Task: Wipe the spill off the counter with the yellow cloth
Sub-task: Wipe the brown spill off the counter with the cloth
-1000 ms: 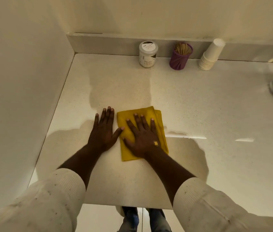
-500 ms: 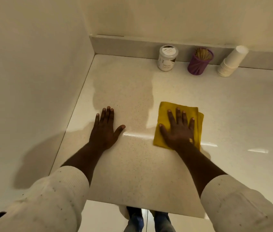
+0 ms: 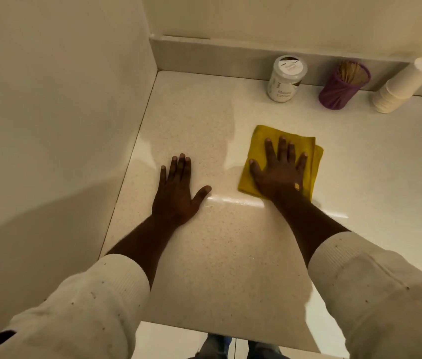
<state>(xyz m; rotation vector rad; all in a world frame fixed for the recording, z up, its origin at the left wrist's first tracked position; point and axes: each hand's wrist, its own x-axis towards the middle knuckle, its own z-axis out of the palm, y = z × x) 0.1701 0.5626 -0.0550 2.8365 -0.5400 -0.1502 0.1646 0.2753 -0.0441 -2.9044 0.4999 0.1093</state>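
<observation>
The folded yellow cloth (image 3: 259,142) lies on the pale speckled counter (image 3: 217,268), right of centre. My right hand (image 3: 280,173) presses flat on it, fingers spread, covering most of it. My left hand (image 3: 176,194) rests flat on the bare counter to the left, about a hand's width from the cloth, holding nothing. A thin wet streak (image 3: 236,202) glints on the counter between my left thumb and the cloth's near edge, and runs on to the right of my right wrist.
A white-lidded jar (image 3: 286,79), a purple holder of wooden sticks (image 3: 343,85) and a leaning stack of paper cups (image 3: 399,89) stand along the back ledge. A wall (image 3: 49,125) bounds the counter on the left. The counter's front edge (image 3: 230,335) is near my body.
My right hand slid the cloth to the right, away from my left hand, then slightly farther from me. The left hand stayed planted on the counter.
</observation>
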